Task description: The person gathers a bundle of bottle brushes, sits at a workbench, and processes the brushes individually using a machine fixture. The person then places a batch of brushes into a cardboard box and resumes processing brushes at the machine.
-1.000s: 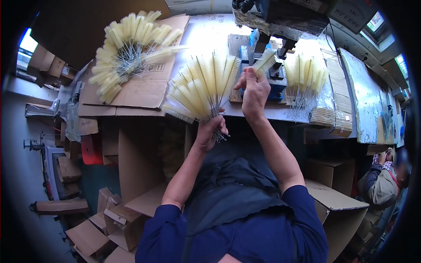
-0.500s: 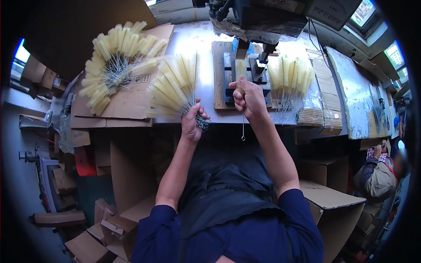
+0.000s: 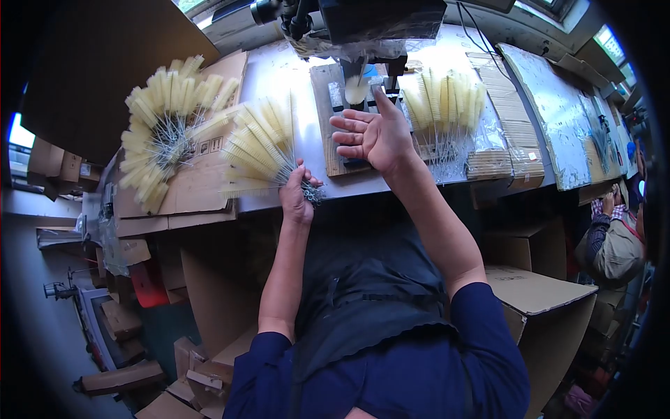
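Note:
My left hand [image 3: 297, 195] is closed around the twisted-wire handles of a bundle of bottle brushes [image 3: 255, 143], whose pale yellow bristles fan out up and to the left. Their looped wire ends poke out below the fist. My right hand [image 3: 377, 136] is open, palm showing and fingers stretched to the left, just in front of the bench machine [image 3: 380, 31]. Beyond its fingertips, under the machine head, is a single pale yellow brush [image 3: 356, 92]; it is blurred, apart from my fingers, and its handle is hard to make out.
More brushes [image 3: 171, 129] lie in a ring on cardboard [image 3: 199, 183] at the left. Another pile of brushes [image 3: 447, 105] rests right of the machine, beside flattened cardboard strips [image 3: 506, 119]. Cardboard boxes [image 3: 534, 290] stand below the bench. A co-worker [image 3: 614, 241] sits far right.
My right hand has let go of the single brush and opened; that brush has moved up under the machine head. My left hand keeps its bundle. The whole view has shifted slightly.

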Motion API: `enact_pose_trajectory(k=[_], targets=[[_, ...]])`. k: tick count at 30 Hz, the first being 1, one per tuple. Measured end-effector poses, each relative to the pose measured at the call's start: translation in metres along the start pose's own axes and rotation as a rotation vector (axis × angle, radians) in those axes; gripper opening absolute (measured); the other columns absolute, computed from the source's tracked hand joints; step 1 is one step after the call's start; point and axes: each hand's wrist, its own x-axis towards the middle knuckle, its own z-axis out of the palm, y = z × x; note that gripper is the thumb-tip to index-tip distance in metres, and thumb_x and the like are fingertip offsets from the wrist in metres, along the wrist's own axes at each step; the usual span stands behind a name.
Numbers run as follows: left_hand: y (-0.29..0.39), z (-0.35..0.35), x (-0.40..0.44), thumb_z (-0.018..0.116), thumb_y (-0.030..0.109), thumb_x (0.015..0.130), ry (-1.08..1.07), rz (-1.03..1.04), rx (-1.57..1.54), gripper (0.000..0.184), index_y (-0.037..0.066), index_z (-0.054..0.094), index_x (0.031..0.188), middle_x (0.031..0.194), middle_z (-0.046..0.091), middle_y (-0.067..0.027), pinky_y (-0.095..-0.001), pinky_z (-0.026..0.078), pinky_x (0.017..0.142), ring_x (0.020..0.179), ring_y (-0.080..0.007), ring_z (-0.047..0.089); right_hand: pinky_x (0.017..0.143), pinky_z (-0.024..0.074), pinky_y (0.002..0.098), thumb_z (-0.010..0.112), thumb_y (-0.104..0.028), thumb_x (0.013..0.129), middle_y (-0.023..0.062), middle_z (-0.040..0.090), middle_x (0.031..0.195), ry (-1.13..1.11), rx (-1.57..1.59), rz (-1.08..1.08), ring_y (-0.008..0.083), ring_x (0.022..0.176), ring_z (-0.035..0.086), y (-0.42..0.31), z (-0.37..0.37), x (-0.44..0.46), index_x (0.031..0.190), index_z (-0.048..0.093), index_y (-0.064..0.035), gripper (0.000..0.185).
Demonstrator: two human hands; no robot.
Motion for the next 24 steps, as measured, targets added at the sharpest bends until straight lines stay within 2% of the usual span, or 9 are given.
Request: enact_pose_trajectory(k=[2, 3, 6, 7, 10, 15, 18, 22, 24], targets=[[0.000, 0.000, 0.000, 0.059, 0.009, 0.098, -0.002, 0.001, 0.010, 0.024, 0.000, 0.056, 0.120, 0.075, 0.056, -0.0039, -0.0369, 0.057, 0.064, 0.064, -0.0160, 0.059, 0.069, 0.0647, 0.0463, 0.047, -0.065, 0.098, 0.0220, 0.067, 0.109, -0.005, 0.014, -0.020, 0.0302, 0.083, 0.074, -0.003, 0.016, -0.003, 0.129, 0.044, 0.0072, 0.079], [-0.001, -0.001, 0.001, 0.059, 0.008, 0.098, 0.001, -0.001, 0.007, 0.023, 0.000, 0.056, 0.120, 0.075, 0.056, -0.0039, -0.0371, 0.057, 0.064, 0.063, -0.0160, 0.059, 0.061, 0.0617, 0.0375, 0.053, -0.055, 0.100, 0.0159, 0.067, 0.100, 0.013, 0.050, -0.017, 0.0222, 0.073, 0.070, -0.004, 0.028, -0.009, 0.123, 0.048, 0.0046, 0.064], [-0.004, -0.004, 0.002, 0.059, 0.008, 0.098, 0.009, -0.009, 0.002, 0.023, 0.000, 0.056, 0.120, 0.076, 0.056, -0.0040, -0.0376, 0.057, 0.064, 0.063, -0.0161, 0.059, 0.050, 0.0494, 0.0274, 0.057, -0.042, 0.103, 0.0068, 0.062, 0.087, 0.043, 0.048, 0.095, 0.0126, 0.059, 0.058, 0.011, 0.018, 0.015, 0.117, 0.052, 0.0020, 0.046], [-0.003, -0.005, 0.002, 0.059, 0.008, 0.098, 0.009, -0.010, 0.000, 0.023, 0.000, 0.056, 0.120, 0.076, 0.056, -0.0040, -0.0377, 0.058, 0.064, 0.063, -0.0162, 0.059, 0.044, 0.0349, 0.0239, 0.053, -0.031, 0.106, 0.0004, 0.054, 0.075, 0.053, 0.061, 0.121, 0.0067, 0.050, 0.043, 0.016, 0.020, 0.014, 0.113, 0.055, 0.0012, 0.033], [-0.003, -0.005, 0.004, 0.060, 0.008, 0.098, 0.002, -0.013, -0.009, 0.024, 0.000, 0.056, 0.120, 0.076, 0.056, -0.0040, -0.0379, 0.058, 0.064, 0.063, -0.0162, 0.059, 0.045, 0.0340, 0.0251, 0.048, -0.030, 0.107, 0.0000, 0.051, 0.069, -0.077, -0.120, 0.115, 0.0061, 0.047, 0.037, 0.030, 0.016, 0.003, 0.108, 0.057, 0.0006, 0.032], [-0.002, -0.004, 0.002, 0.060, 0.009, 0.098, -0.008, 0.001, 0.008, 0.025, -0.001, 0.056, 0.121, 0.077, 0.057, -0.0037, -0.0382, 0.058, 0.065, 0.065, -0.0159, 0.059, 0.038, 0.0280, 0.0227, 0.054, -0.033, 0.105, -0.0011, 0.049, 0.064, 0.093, -0.167, -0.089, 0.0048, 0.043, 0.035, 0.027, -0.016, -0.023, 0.099, 0.060, 0.0013, 0.035], [-0.004, -0.006, 0.001, 0.060, 0.009, 0.098, -0.012, -0.003, -0.001, 0.026, -0.001, 0.056, 0.122, 0.078, 0.057, -0.0036, -0.0379, 0.058, 0.067, 0.066, -0.0157, 0.060, 0.039, 0.0283, 0.0228, 0.057, -0.035, 0.104, -0.0017, 0.046, 0.061, 0.133, -0.172, -0.165, 0.0049, 0.043, 0.035, 0.012, -0.046, -0.026, 0.096, 0.060, -0.0002, 0.035], [-0.004, -0.001, 0.001, 0.060, 0.009, 0.098, -0.019, -0.011, -0.005, 0.026, 0.000, 0.055, 0.122, 0.079, 0.056, -0.0036, -0.0376, 0.057, 0.069, 0.067, -0.0158, 0.059, 0.036, 0.0291, 0.0214, 0.047, -0.032, 0.110, -0.0032, 0.042, 0.059, 0.131, -0.136, -0.133, 0.0043, 0.040, 0.033, -0.005, -0.049, -0.026, 0.094, 0.056, -0.0031, 0.034], [-0.003, -0.002, 0.001, 0.060, 0.009, 0.098, -0.020, -0.009, -0.007, 0.026, 0.000, 0.055, 0.122, 0.079, 0.056, -0.0036, -0.0375, 0.057, 0.069, 0.067, -0.0160, 0.059, 0.036, 0.0286, 0.0214, 0.048, -0.031, 0.110, -0.0037, 0.042, 0.058, 0.139, -0.147, -0.134, 0.0041, 0.040, 0.033, -0.008, -0.047, -0.024, 0.094, 0.056, -0.0031, 0.033]])
